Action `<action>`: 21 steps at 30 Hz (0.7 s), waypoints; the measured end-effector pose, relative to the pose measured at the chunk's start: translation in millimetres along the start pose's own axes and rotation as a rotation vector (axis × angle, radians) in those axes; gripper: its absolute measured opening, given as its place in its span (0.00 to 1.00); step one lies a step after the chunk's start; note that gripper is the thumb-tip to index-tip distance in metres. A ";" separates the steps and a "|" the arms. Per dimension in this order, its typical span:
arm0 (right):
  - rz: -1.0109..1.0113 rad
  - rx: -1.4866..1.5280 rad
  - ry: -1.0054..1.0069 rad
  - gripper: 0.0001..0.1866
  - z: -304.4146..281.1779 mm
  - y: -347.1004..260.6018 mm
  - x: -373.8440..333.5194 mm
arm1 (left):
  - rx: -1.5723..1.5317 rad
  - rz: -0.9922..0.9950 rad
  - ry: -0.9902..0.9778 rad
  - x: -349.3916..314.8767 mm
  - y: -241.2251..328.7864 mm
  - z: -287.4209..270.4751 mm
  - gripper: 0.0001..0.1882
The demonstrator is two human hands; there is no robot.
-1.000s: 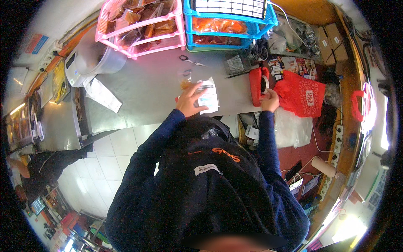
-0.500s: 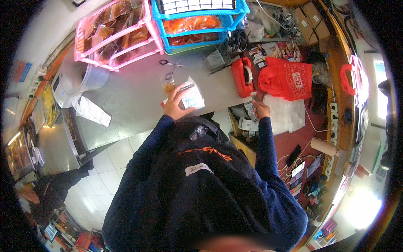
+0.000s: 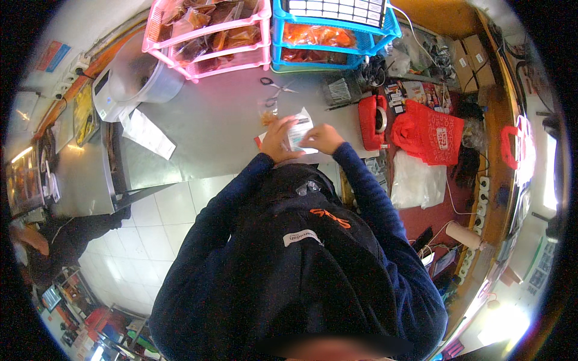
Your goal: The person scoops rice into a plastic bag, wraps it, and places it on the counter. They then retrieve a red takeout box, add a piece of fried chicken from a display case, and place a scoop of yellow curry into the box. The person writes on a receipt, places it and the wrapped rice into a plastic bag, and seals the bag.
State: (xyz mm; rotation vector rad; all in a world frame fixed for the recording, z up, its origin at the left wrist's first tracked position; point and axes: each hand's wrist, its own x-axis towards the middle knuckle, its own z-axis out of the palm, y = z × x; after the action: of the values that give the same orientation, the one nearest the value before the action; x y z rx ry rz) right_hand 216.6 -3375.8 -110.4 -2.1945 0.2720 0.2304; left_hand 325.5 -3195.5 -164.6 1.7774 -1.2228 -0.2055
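Note:
A white packet with a printed label (image 3: pixel 299 130) lies on the metal table in front of me, with something red showing at its left side. My left hand (image 3: pixel 279 139) grips the packet's left part, thumb along the near edge. At its right edge, my right hand (image 3: pixel 325 139) is closed in a pinch; whatever its fingertips hold is too small to make out. Just beyond the left hand sits a small clear bag with yellow-brown contents (image 3: pixel 267 118). Open scissors (image 3: pixel 277 90) lie farther back. To the right stands a red tape dispenser (image 3: pixel 373 123).
Pink baskets (image 3: pixel 180 49) and a blue rack (image 3: pixel 337 58) of bagged food stand at the back. A scale with a clear tub (image 3: pixel 144 72) and a paper slip (image 3: pixel 148 135) are left. On the right lie a red bag (image 3: pixel 428 133) and clear plastic bags (image 3: pixel 415 183).
My right hand has left the area beside the tape dispenser and come left to the packet. My left hand stays on the packet. The whole view has shifted.

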 end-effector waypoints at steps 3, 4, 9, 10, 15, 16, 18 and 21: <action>0.138 -0.405 -0.101 0.27 10.7 -39.8 29.4 | -0.023 0.032 0.028 -0.1 -4.5 3.4 0.48; 0.221 -0.477 -0.086 0.29 12.0 -47.2 31.8 | -0.031 0.038 0.048 0.0 -4.6 3.9 0.48; 0.487 -0.624 -0.044 0.43 -2.9 -33.2 20.6 | -0.042 -0.045 0.028 -0.3 2.7 2.5 0.48; 0.471 -0.597 -0.016 0.45 -8.4 -19.2 18.1 | -0.034 -0.056 0.038 -0.3 4.4 1.9 0.48; 0.566 0.014 -0.013 0.36 -2.7 63.2 -10.0 | -0.066 -0.060 0.026 1.5 7.6 2.5 0.48; 0.645 0.215 0.005 0.33 14.9 69.8 -12.9 | -0.057 -0.038 0.037 1.7 7.3 3.4 0.47; 0.678 0.547 0.336 0.27 53.5 70.4 -30.7 | -0.035 0.043 0.049 4.8 6.4 9.2 0.46; 0.488 0.577 0.516 0.15 65.9 74.3 -61.9 | -0.037 0.084 0.125 4.1 9.4 14.9 0.44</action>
State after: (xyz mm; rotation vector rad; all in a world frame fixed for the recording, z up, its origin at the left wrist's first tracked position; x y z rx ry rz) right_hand 132.3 -3359.2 -189.9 -1.5508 1.0298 -0.1465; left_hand 312.7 -3208.3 -164.1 1.6775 -1.1941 -0.0672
